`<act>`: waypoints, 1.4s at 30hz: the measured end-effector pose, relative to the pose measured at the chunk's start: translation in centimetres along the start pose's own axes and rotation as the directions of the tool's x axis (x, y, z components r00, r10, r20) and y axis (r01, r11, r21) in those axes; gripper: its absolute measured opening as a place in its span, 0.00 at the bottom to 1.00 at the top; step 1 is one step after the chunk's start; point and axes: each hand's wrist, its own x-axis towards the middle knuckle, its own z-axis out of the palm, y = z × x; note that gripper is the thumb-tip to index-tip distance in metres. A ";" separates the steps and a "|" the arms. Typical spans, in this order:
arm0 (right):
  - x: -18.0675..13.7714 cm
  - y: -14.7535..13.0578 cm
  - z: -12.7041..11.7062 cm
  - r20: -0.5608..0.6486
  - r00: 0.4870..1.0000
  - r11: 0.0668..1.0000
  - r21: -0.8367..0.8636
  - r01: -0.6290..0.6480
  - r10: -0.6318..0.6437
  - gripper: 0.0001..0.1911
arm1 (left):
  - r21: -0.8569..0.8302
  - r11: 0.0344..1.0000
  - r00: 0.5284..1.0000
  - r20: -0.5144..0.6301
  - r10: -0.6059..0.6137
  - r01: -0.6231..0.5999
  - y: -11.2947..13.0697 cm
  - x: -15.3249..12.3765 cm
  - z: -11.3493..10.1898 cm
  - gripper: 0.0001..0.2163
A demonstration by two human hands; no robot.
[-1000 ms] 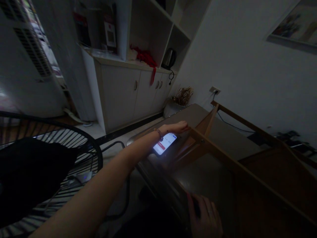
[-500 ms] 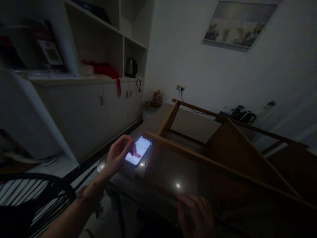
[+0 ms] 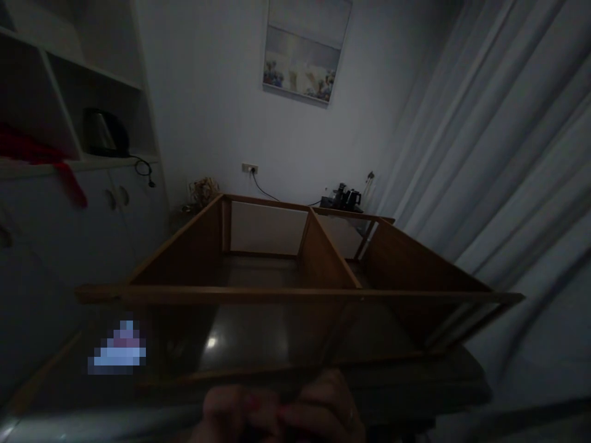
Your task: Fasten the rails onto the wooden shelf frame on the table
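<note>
My left hand [image 3: 226,411] and my right hand [image 3: 323,409] meet at the bottom centre, at the near edge of the dark glossy table [image 3: 258,338]. Both are dim and blurred, with fingers curled and touching each other; what they hold, if anything, is hidden. A lit phone [image 3: 117,352] lies on the table to the left of my hands, and neither hand touches it. Just beyond my hands a wooden shelf frame [image 3: 295,294] lies on the table, split by a middle divider [image 3: 330,258].
White cabinets [image 3: 69,234] run along the left wall, with a dark kettle [image 3: 102,132] and a red cloth [image 3: 50,161] on their counter. Grey curtains [image 3: 498,184] hang on the right. A picture [image 3: 305,52] and a wall socket [image 3: 249,167] are on the far wall.
My left hand has left the phone and come back to join my right hand at the table's near edge. The view has swung right, bringing the shelf frame square in front.
</note>
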 end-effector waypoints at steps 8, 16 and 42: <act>-3.9 1.5 -3.2 -0.128 0.963 0.968 0.122 -0.221 0.236 0.11 | -0.070 0.995 0.989 0.136 -0.054 0.064 1.1 3.7 3.3 0.10; -6.0 3.5 -4.6 -0.080 0.883 0.748 0.570 -0.340 0.463 0.18 | 0.076 0.973 0.974 0.089 0.210 -0.217 0.5 9.0 7.8 0.12; -1.0 3.6 -8.7 -0.231 0.848 0.867 -0.034 -0.497 0.477 0.06 | 0.339 0.514 0.530 -0.053 0.847 -0.788 -1.0 23.5 0.0 0.33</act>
